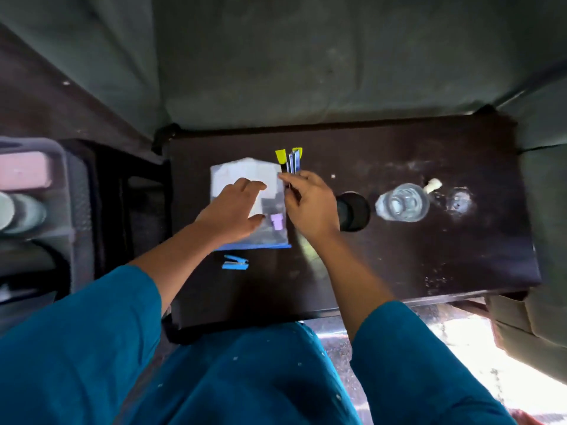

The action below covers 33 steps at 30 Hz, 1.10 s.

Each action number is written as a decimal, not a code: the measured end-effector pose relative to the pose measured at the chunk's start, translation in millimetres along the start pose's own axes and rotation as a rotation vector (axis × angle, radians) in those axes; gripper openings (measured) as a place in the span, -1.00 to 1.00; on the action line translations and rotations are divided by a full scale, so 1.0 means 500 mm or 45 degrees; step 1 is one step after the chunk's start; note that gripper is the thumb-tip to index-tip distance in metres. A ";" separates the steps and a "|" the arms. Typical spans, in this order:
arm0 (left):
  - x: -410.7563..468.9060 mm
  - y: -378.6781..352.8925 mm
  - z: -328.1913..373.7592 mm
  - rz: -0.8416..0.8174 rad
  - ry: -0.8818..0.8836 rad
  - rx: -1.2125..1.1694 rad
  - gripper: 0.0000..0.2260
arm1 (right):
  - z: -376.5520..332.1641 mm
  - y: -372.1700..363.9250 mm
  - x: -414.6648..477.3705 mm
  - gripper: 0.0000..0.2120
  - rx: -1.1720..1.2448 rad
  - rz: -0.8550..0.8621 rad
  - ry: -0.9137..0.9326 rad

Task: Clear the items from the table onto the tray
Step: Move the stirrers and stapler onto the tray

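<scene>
On the dark table [399, 265] lies a clear plastic pouch [242, 176] with a blue edge, white paper and a small purple item inside. My left hand [233, 210] rests on it with fingers spread and straight. My right hand [310, 200] pinches a bundle of pens and yellow-capped markers [291, 162] just right of the pouch. A small blue stapler [235, 262] lies below the pouch. A black cup [352, 211], a clear glass [402, 202] and a small white cap [432, 185] stand to the right. The dark tray [61, 210] is at the far left.
The tray at the left holds a pink block [24, 171] and a grey cylinder [21, 213]. A grey-green cushion [306, 56] lies behind the table. A gap separates tray and table. My teal-clad lap fills the bottom.
</scene>
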State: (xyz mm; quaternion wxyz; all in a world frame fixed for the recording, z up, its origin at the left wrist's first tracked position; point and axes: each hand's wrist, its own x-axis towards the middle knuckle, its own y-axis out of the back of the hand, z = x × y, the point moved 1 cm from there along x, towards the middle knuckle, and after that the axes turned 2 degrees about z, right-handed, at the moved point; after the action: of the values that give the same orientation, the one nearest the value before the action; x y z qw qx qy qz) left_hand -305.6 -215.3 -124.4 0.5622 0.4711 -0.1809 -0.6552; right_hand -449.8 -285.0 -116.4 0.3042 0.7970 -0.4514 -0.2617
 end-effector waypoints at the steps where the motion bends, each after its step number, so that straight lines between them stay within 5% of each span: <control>1: -0.021 -0.006 -0.026 -0.010 0.030 -0.010 -0.47 | -0.012 -0.027 -0.010 -0.67 0.007 -0.032 0.004; 10: -0.136 -0.127 -0.145 -0.148 0.140 -0.097 -0.52 | 0.000 -0.185 -0.089 -0.67 -0.128 -0.239 -0.064; 19: -0.126 -0.251 -0.186 -0.136 0.098 0.207 -0.56 | 0.086 -0.248 -0.111 -0.71 -0.152 -0.155 -0.005; 26: -0.144 -0.233 -0.203 0.009 -0.011 0.169 -0.70 | 0.052 -0.252 -0.108 -0.73 -0.138 -0.158 0.083; 33: -0.209 -0.047 -0.224 0.455 0.235 -0.071 -0.70 | -0.144 -0.246 -0.057 -0.71 -0.081 -0.242 0.213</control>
State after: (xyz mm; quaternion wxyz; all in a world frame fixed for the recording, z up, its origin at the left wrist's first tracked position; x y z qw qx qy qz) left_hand -234.9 -80.9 -154.1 0.6966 0.4736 -0.1911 -0.5039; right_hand -344.0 -192.1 -152.3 0.3399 0.8451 -0.3384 -0.2361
